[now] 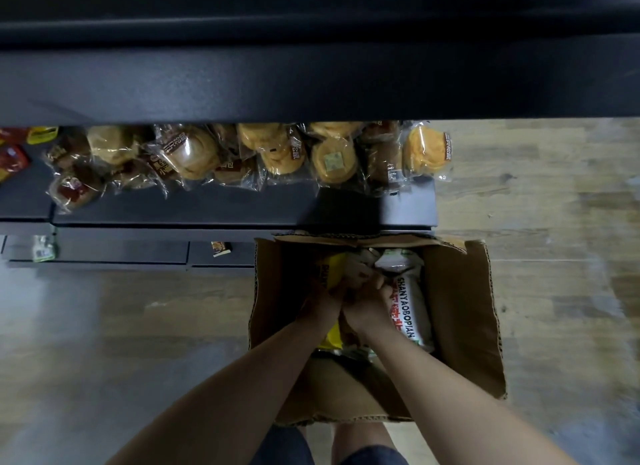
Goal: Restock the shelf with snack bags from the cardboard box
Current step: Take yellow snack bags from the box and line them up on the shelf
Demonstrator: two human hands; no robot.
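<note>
An open cardboard box (pixel 460 312) stands on the floor below me, against the dark shelf (pixel 207 205). Inside lie snack bags: a white bag with red lettering (pixel 410 312) on the right and a yellow bag (pixel 330 269) on the left. Both my hands reach down into the box, side by side. My left hand (pixel 323 300) and my right hand (pixel 369 302) are closed together on a pale snack bag (pixel 356 267) between the other two; much of it is hidden by my fingers.
Wrapped buns (pixel 194 153) lie in a row along the back of the shelf, with red and yellow packets (pixel 14 153) at far left. A higher dark shelf (pixel 311 84) overhangs them. Wooden floor (pixel 554 194) lies to the right, grey floor to the left.
</note>
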